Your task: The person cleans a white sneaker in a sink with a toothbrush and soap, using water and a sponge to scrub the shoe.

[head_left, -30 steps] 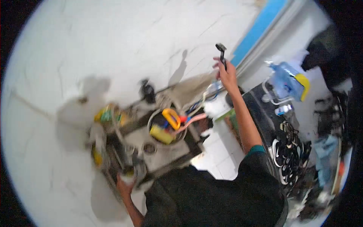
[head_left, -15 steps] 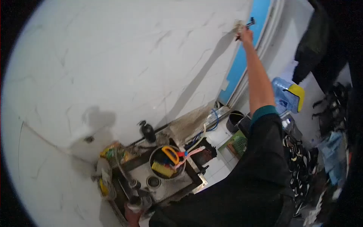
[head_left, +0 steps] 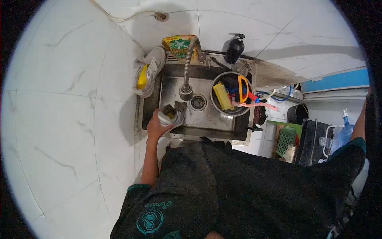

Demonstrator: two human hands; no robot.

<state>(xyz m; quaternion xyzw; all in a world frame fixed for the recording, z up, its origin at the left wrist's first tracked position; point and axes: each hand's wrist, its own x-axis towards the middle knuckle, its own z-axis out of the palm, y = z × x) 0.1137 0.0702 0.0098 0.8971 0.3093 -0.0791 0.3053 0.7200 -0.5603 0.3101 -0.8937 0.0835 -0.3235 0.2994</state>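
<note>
- The left hand (head_left: pixel 156 125) is grasping a grey-and-white shoe (head_left: pixel 178 118) at the near left of a rectangular stainless-steel sink (head_left: pixel 211 124).
- A second grey shoe with yellow inside (head_left: pixel 151 73) is resting beyond that hand.
- A flexible metal faucet (head_left: pixel 186 75) is hanging ahead and rightward of it.
- The right forearm (head_left: pixel 360 121) is showing far to its right; I cannot tell the right hand's state.
</note>
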